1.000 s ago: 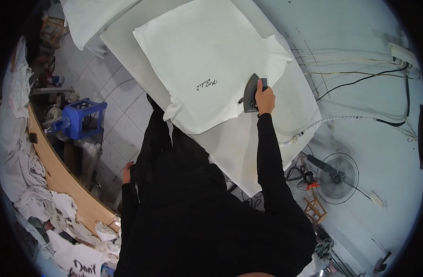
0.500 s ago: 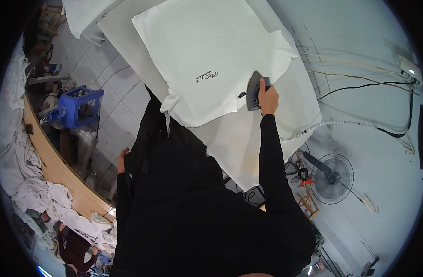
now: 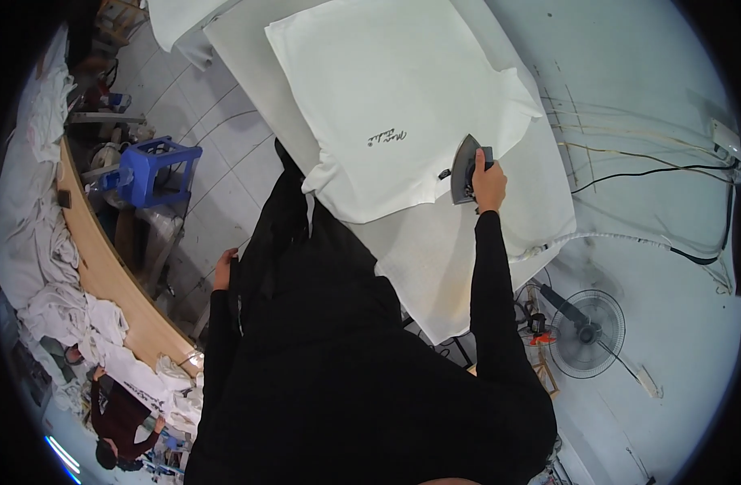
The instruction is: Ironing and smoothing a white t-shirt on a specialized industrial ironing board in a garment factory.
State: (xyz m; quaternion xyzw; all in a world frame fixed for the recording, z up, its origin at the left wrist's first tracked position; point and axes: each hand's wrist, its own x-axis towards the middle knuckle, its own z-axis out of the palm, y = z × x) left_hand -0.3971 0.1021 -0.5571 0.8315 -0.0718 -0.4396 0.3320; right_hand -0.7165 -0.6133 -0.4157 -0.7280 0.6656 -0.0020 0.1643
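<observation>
A white T-shirt [image 3: 387, 77] with small black lettering lies spread on the white-covered ironing table [image 3: 423, 267]. My right hand [image 3: 489, 186] is closed around the handle of a clothes iron [image 3: 464, 172]. The iron rests at the shirt's near right edge, its pointed tip facing away from me. Just left of its soleplate is a small black label [image 3: 444, 174] on the shirt. Low at my left side, beside my black clothing, hangs my left hand [image 3: 224, 269]. Its fingers are partly hidden, so what they hold, if anything, does not show.
A blue plastic stool [image 3: 156, 174] stands on the tiled floor at left. Beyond it runs a wooden table edge [image 3: 104, 275] heaped with white garments [image 3: 71, 315]; a co-worker [image 3: 124, 416] is there. A wrapped cord [image 3: 581, 236] and a fan [image 3: 587, 333] are at right.
The whole view has shifted, so the table and shirt appear farther right. The iron keeps about the same place against the shirt, still in my right hand.
</observation>
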